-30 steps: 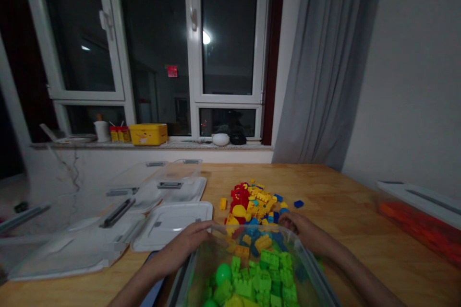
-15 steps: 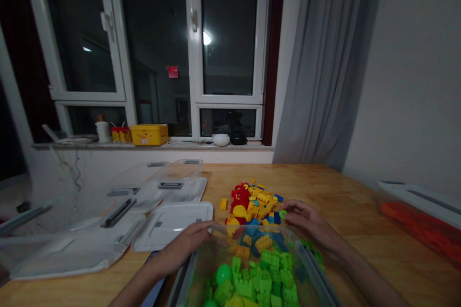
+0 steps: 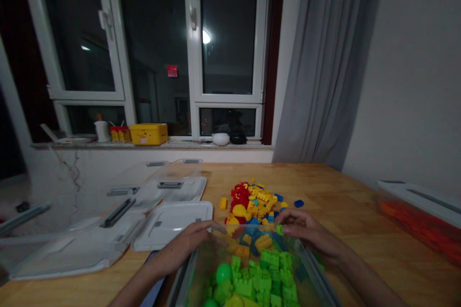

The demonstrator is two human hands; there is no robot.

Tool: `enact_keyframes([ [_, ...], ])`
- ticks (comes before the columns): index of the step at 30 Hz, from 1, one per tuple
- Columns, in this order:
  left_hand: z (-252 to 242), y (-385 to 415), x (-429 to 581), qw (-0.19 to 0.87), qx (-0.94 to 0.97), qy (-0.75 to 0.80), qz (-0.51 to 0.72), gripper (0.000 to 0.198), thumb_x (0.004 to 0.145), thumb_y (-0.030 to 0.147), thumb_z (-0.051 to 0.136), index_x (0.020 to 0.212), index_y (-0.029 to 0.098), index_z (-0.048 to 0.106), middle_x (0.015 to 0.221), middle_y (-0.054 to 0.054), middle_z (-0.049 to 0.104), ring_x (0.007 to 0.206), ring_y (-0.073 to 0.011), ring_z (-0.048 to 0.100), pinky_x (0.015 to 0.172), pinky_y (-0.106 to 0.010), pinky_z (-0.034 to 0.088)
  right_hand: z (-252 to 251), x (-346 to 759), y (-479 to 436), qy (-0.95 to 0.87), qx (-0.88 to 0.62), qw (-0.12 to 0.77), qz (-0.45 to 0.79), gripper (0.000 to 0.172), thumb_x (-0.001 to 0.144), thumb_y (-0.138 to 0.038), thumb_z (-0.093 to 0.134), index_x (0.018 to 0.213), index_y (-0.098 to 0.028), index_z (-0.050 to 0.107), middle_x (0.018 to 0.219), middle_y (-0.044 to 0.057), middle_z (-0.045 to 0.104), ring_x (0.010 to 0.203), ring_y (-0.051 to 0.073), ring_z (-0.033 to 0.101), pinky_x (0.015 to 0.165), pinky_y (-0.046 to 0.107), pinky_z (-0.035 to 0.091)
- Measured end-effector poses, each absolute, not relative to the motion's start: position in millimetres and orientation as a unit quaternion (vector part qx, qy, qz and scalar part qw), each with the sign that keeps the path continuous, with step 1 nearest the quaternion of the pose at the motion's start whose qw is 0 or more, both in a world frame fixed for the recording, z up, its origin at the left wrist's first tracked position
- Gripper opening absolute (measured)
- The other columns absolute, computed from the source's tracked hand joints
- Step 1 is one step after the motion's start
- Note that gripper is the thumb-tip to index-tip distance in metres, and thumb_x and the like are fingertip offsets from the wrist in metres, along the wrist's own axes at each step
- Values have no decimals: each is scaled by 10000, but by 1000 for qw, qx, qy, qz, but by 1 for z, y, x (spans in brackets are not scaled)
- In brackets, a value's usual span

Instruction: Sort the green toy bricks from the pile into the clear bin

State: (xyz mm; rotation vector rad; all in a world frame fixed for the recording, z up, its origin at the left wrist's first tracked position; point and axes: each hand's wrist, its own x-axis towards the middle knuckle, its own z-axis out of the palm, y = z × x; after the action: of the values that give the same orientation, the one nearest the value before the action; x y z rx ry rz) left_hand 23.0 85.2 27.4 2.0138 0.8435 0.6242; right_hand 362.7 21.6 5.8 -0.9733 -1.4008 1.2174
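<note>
A clear plastic box (image 3: 198,278) stands right in front of me, with green toy bricks (image 3: 262,276) and a green ball (image 3: 224,273) inside. My left hand (image 3: 196,234) is closed on its far left corner, fingers at the rim. Between the fingertips of my right hand (image 3: 306,230) is a small light-green toy brick (image 3: 280,229), held close to the box's far right corner. Just beyond the box lies a pile of yellow, red and blue bricks (image 3: 257,201), its near part seen through the box wall.
Clear boxes and white lids (image 3: 176,225) cover the table's left side. At the far right is a white-lidded box (image 3: 421,220) with orange-red contents. A dark blue brick (image 3: 298,203) lies right of the pile, a yellow one (image 3: 223,203) left of it.
My right hand has moved down and slightly left with the green brick, toward the box's far rim. This uncovers the dark blue brick behind it. My left hand keeps its place.
</note>
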Motion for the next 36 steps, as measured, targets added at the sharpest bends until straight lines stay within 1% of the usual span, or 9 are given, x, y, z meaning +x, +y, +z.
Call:
enact_keyframes([
  [5,30,83,23,418,805,341,248,368,904,316,445,1163,247,697,1314,-11,653,1206,-235,549,1077,-324,364,12,373,24,-602,-441,499,439,267,753,-403,743,902,-183,715,916,39,704,858,176,628,761,271,469],
  [8,35,80,25,420,812,322,244,386,899,313,433,1178,244,691,1289,-12,669,1183,-236,565,1066,-327,378,11,390,33,-624,-499,495,341,307,782,-463,683,904,-182,705,894,54,713,848,202,641,758,300,492],
  [12,36,80,26,429,811,320,237,380,892,303,429,1149,239,702,1286,-13,671,1166,-235,577,1046,-329,397,-1,422,48,-682,-589,411,135,294,835,-436,578,924,-190,714,894,73,730,841,233,647,777,349,487],
  [14,33,82,25,422,808,333,242,359,892,309,443,1117,237,714,1301,-12,661,1195,-236,559,1064,-325,376,-10,435,52,-699,-610,358,103,299,855,-414,530,923,-190,715,864,66,731,787,225,642,725,339,480],
  [17,30,84,24,415,803,348,250,351,890,315,464,1130,245,711,1312,-9,654,1222,-236,539,1085,-320,350,-18,443,52,-710,-625,287,152,292,853,-410,525,860,-177,702,766,46,713,686,196,619,604,293,448],
  [20,30,84,24,426,800,342,248,360,892,310,465,1160,257,699,1298,-2,662,1205,-234,549,1071,-318,366,-19,443,46,-709,-630,247,199,272,811,-427,592,803,-171,682,720,26,687,644,168,600,558,258,419],
  [25,31,83,25,426,800,340,253,349,884,281,468,1132,255,712,1258,-1,684,1174,-232,563,1062,-325,376,-17,445,37,-682,-640,189,301,270,744,-425,660,861,-183,659,648,-12,650,498,119,548,447,214,360],
  [31,29,85,25,424,800,335,259,350,881,295,459,1101,247,727,1261,-7,682,1190,-240,555,1083,-343,364,-18,447,39,-673,-629,207,329,265,714,-368,666,909,-189,654,689,-12,679,485,113,560,438,202,378],
  [36,31,84,26,427,802,340,244,346,871,290,468,1104,256,723,1275,-5,675,1190,-245,554,1083,-350,364,-19,451,42,-691,-612,244,297,250,738,-350,638,915,-175,659,733,7,685,572,137,589,499,220,435],
])
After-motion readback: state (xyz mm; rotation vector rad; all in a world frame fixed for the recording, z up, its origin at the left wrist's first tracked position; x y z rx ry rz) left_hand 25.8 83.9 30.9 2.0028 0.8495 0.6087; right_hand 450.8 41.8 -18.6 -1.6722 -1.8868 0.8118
